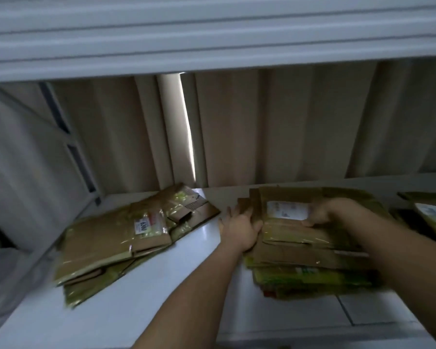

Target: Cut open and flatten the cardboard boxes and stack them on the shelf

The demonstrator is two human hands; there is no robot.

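On the white shelf (141, 285), the left hand (239, 229) presses straight fingers against the right cardboard stack (310, 250), while the right hand (321, 210) curls fingers over its top.

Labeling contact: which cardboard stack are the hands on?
The middle stack: left hand at its left edge, right hand on top. The left stack and right stack are untouched.
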